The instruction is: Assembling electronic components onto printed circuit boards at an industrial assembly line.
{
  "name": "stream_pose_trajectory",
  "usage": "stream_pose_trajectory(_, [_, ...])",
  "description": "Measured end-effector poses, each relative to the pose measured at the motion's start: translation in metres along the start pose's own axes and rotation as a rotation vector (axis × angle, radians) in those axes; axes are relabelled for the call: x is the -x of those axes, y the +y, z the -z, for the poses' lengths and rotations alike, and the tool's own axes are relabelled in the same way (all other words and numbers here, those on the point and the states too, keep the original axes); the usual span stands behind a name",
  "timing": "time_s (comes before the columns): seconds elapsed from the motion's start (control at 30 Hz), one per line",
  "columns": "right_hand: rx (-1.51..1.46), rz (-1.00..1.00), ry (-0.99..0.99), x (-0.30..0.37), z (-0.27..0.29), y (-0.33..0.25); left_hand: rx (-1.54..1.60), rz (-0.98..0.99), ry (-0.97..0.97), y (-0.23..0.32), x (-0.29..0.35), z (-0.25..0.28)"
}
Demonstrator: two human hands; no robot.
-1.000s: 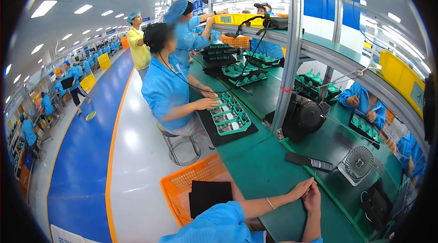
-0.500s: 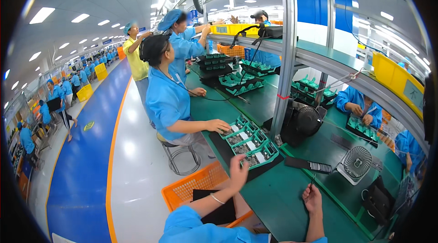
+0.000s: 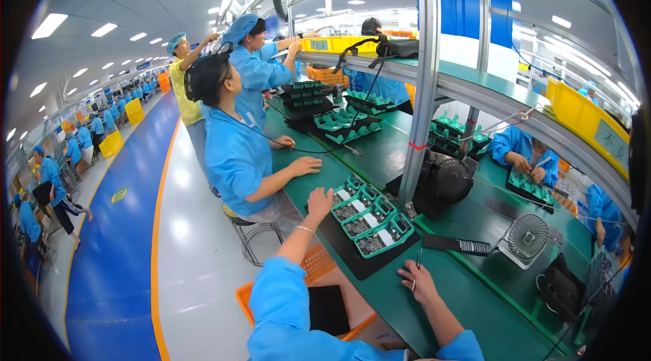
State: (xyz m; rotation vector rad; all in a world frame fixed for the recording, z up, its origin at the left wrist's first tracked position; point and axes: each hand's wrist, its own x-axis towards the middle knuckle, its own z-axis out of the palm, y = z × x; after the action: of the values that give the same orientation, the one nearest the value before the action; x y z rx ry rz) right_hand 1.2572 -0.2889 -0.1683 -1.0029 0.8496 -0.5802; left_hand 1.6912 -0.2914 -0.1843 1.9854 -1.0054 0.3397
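My left hand is at the left side of a row of green plastic holders, its fingers stretched out. Small dark electronic parts and white pieces fill the holders, which sit on a black tray. Whether the fingertips touch the tray's edge I cannot tell. To the right of the tray, my right hand is closed on slim tweezers pointing up and away. A dark strip with a pale ribbed end lies just beyond that hand.
A metal post rises behind the holders and carries a shelf with yellow bins. Two small fans stand at the right. An orange crate is below the table's left edge. A co-worker sits close by on the left.
My left hand has moved left, from over the near holders to the tray's left side. My right hand has shifted left with the tweezers. The co-worker's hand has drawn back from the holders.
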Motion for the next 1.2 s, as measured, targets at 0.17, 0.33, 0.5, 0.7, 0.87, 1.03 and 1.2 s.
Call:
stream_pose_trajectory(0.17, [-0.101, 0.043, -0.026, -0.019, -0.033, 0.01, 0.014, 0.293, -0.394, -0.029, -0.028, -0.014])
stream_pose_trajectory(0.33, [-0.059, 0.086, 0.061, -0.017, -0.039, 0.015, -0.021, 0.324, -0.515, -0.007, -0.032, -0.017])
stream_pose_trajectory(0.5, [-0.151, 0.122, 0.063, -0.018, -0.032, 0.022, -0.054, 0.389, -0.519, 0.006, -0.029, -0.009])
stream_pose_trajectory(0.7, [-0.188, 0.046, 0.084, 0.024, 0.0, 0.019, -0.041, 0.217, -0.627, 0.01, -0.003, 0.005])
stream_pose_trajectory(0.87, [-0.137, 0.022, 0.132, 0.104, 0.039, 0.013, 0.013, 0.136, -0.83, 0.059, 0.04, 0.044])
stream_pose_trajectory(1.03, [-0.147, 0.055, 0.399, 0.184, 0.104, 0.016, 0.282, 0.119, -1.13, 0.117, 0.097, 0.059])
stream_pose_trajectory(1.2, [-0.093, 0.169, 0.669, 0.256, 0.187, 0.032, 0.558, -0.052, -1.378, 0.173, 0.166, 0.052])
